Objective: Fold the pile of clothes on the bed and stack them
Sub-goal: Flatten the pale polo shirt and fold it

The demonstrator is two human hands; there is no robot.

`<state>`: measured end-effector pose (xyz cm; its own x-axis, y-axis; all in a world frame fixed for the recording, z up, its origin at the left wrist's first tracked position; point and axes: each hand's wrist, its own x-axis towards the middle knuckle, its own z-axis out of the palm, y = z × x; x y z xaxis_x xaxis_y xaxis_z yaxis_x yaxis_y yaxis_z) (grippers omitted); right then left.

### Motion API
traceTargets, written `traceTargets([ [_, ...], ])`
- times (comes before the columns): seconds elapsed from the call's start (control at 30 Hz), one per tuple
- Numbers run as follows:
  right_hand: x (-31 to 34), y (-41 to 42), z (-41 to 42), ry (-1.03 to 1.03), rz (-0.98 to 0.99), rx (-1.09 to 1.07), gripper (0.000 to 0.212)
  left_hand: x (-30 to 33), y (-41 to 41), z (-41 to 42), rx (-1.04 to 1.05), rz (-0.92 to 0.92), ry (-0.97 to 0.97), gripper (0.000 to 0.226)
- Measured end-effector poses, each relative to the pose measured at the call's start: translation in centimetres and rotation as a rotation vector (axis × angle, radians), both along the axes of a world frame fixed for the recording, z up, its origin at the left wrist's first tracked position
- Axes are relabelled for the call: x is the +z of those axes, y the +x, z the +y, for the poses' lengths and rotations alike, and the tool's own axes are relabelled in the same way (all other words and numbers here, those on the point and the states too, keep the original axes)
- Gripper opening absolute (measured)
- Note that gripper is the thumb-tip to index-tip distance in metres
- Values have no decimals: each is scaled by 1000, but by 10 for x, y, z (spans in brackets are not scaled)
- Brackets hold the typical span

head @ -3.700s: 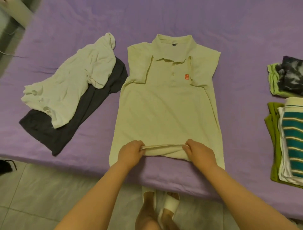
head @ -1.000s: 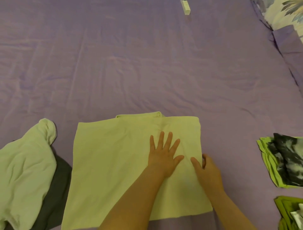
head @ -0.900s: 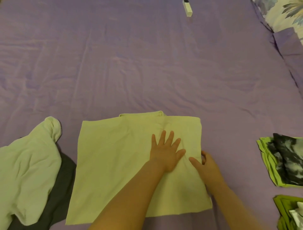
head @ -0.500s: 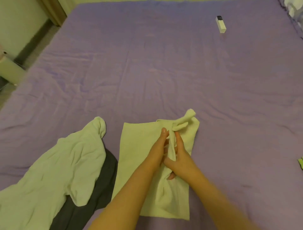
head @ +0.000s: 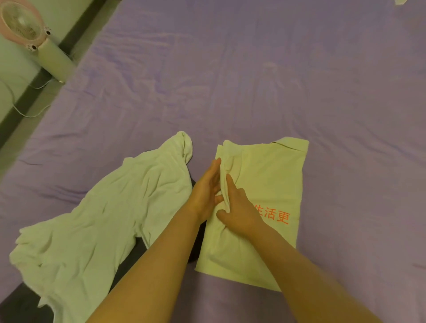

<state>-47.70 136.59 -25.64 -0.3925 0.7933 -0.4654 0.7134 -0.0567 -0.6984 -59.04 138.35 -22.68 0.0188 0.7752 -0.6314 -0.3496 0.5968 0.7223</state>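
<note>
A pale yellow polo shirt [head: 269, 184], folded into a narrow upright rectangle with orange printed characters showing, lies on the purple bed [head: 253, 80]. My left hand [head: 205, 191] stands on edge along the shirt's left fold, fingers straight against the cloth. My right hand [head: 237, 207] lies on the shirt beside it, forefinger extended, and pinches a ridge of fabric between the two hands. An unfolded white shirt [head: 103, 219] is spread to the left, on top of a dark grey garment [head: 23, 304].
A pink fan [head: 25, 25] on a cylindrical stand is on the floor beyond the bed's left edge, with a thin cable trailing. A small white object [head: 401, 1] lies at the far top right of the bed.
The polo has gone from a wide rectangle to a narrow one, folded over sideways so its printed side faces up. Both hands now meet at its left fold. The view swung left.
</note>
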Motion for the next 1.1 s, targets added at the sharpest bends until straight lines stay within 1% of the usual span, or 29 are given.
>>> traceTargets([
  [0.07, 0, 2, -3, -26, -8, 84, 91, -4, -4, 5, -15, -2, 32, 47],
  [0.1, 1, 3, -6, -38, 12, 129, 91, -4, -5, 6, -32, 37, 53, 50],
  [0.17, 4, 12, -12, -52, 61, 202, 83, -3, -4, 4, -63, 244, 59, 56],
  [0.23, 8, 28, -21, -51, 86, 207, 65, -2, -2, -10, -70, 464, 13, 63],
  [0.27, 10, 37, -28, -39, 76, 185, 57, -2, -1, -21, -90, 527, -15, 67],
  [0.33, 13, 58, -46, -22, 38, 121, 46, -2, 4, -48, -179, 615, -75, 75],
  [0.43, 12, 88, -74, 21, -52, 43, 38, -3, 10, -84, -349, 759, -93, 85],
  [0.53, 12, 105, -97, 103, -116, -79, 29, -2, 12, -103, -397, 823, -37, 79],
  [0.6, 14, 107, -109, 163, -150, -193, 26, -1, 10, -113, -325, 811, -32, 69],
  [0.67, 13, 104, -121, 218, -204, -321, 29, -2, 9, -124, -259, 845, -29, 58],
  [0.7, 13, 102, -125, 224, -218, -396, 32, -3, 8, -129, -255, 894, -30, 54],
  [0.73, 13, 100, -130, 199, -205, -477, 37, -5, 7, -134, -267, 962, -37, 52],
  [0.8, 14, 96, -137, 94, -118, -643, 48, -9, 7, -141, -284, 1068, -75, 56],
  [0.87, 15, 94, -141, -5, -29, -777, 56, -9, 9, -147, -237, 1011, -137, 68],
  [0.9, 15, 95, -143, -57, -3, -832, 56, -9, 11, -150, -204, 950, -167, 72],
  [0.93, 16, 97, -144, -109, 21, -870, 50, -9, 12, -152, -173, 877, -201, 72],
  [0.97, 17, 101, -145, -157, 44, -886, 38, -8, 13, -153, -138, 785, -240, 68],
  [1.0, 19, 105, -146, -197, 78, -900, 27, -7, 15, -155, -97, 672, -278, 60],
  [1.07, 22, 115, -150, -243, 172, -944, 28, -2, 16, -160, -23, 445, -327, 33],
  [1.1, 26, 121, -152, -257, 208, -963, 27, 1, 18, -164, 4, 372, -345, 23],
])
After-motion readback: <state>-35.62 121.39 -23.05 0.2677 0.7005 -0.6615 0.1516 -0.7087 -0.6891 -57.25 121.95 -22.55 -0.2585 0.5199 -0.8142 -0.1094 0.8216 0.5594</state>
